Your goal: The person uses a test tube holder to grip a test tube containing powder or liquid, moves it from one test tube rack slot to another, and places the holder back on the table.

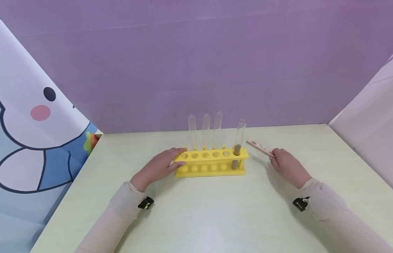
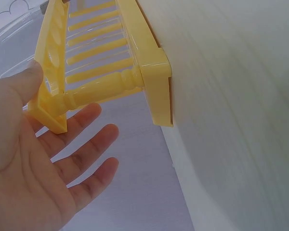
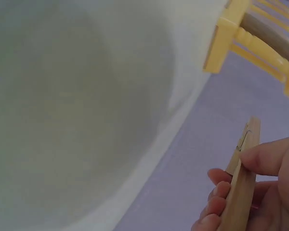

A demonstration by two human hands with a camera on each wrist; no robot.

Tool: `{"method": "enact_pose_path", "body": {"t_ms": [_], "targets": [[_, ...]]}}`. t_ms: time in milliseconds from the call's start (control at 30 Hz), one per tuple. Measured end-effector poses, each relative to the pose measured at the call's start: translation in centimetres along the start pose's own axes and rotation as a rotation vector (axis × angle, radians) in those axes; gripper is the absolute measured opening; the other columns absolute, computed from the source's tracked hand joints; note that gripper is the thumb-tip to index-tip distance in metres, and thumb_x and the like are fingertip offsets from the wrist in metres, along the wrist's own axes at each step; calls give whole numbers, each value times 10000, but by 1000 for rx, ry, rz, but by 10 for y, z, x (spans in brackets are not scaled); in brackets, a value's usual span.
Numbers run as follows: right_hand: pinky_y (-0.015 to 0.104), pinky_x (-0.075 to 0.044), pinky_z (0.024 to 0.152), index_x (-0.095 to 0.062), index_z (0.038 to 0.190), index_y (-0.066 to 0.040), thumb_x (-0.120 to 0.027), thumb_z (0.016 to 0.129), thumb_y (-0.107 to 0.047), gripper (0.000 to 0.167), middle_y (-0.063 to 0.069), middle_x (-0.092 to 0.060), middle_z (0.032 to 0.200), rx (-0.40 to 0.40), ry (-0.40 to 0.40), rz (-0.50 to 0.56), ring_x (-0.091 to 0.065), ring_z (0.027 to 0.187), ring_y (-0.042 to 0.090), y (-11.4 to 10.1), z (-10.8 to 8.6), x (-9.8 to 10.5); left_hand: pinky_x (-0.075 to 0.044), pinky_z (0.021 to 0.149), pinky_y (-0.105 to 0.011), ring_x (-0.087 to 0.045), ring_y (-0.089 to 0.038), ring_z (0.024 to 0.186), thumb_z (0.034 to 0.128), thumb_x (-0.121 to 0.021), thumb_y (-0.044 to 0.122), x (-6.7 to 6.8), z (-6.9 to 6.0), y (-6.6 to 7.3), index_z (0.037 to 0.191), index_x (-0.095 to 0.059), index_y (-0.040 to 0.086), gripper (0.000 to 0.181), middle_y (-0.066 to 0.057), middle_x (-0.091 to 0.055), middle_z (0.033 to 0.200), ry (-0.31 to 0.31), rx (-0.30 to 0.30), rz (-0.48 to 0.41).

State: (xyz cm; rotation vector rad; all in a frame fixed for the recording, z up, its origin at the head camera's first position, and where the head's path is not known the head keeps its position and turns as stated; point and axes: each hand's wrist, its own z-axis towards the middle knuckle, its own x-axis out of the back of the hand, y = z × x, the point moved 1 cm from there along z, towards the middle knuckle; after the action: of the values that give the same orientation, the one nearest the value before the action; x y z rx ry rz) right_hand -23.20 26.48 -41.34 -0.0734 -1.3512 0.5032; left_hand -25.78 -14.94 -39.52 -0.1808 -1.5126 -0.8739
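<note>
A yellow test tube rack (image 1: 210, 173) stands on the table. Its left end is gripped by my left hand (image 1: 159, 164); in the left wrist view the thumb (image 2: 31, 79) lies on the top plate and the other fingers spread beyond it. At the rack's right end, an upright test tube (image 1: 240, 131) holds grey-brown material in its lower part. Several clear tubes (image 1: 192, 128) sit upside down on the back pegs. To the right of the rack, my right hand (image 1: 288, 168) holds a wooden test tube clamp (image 1: 259, 147), its tip apart from the filled tube.
The pale table (image 1: 202, 214) spreads around the rack. Behind it rises a purple cloth backdrop (image 1: 196, 70), with a cartoon-printed cloth (image 1: 19, 130) at the left and a pale cloth (image 1: 370, 116) at the right.
</note>
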Motion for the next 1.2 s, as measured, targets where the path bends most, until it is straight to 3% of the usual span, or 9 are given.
{"method": "enact_pose_path", "body": {"t_ms": [300, 500, 1000, 1200], "targets": [[354, -396, 542, -539, 873, 75, -536, 892, -12, 89, 116, -456, 705, 22, 6, -63, -415, 602, 223, 0, -2, -17, -383, 1030, -469, -471, -289, 1257, 962, -540, 335, -1, 1, -1, 1402, -439, 102, 508, -92, -499, 1379, 3, 4, 12], [341, -396, 518, -542, 857, 82, -549, 864, 19, 65, 116, -449, 695, 32, -53, -132, -405, 590, 225, -5, -3, -20, -386, 1027, -469, -477, -292, 1249, 961, -543, 325, -2, 1, -2, 1406, -432, 98, 512, -97, -502, 1374, -1, 6, 19], [394, -488, 583, -538, 876, 97, -518, 900, -4, 105, 134, -479, 728, 4, -180, -167, -489, 627, 246, -12, -4, -22, -394, 1019, -466, -488, -276, 1232, 956, -549, 338, -1, 1, -2, 1411, -431, 120, 518, -82, -506, 1370, 4, 6, 9], [415, -500, 599, -524, 860, 84, -541, 884, -7, 96, 135, -484, 728, 20, -188, -171, -504, 631, 260, -10, -5, -22, -383, 1030, -470, -473, -279, 1252, 955, -556, 322, -2, 1, -2, 1417, -424, 118, 521, -81, -490, 1389, 2, 7, 3]]}}
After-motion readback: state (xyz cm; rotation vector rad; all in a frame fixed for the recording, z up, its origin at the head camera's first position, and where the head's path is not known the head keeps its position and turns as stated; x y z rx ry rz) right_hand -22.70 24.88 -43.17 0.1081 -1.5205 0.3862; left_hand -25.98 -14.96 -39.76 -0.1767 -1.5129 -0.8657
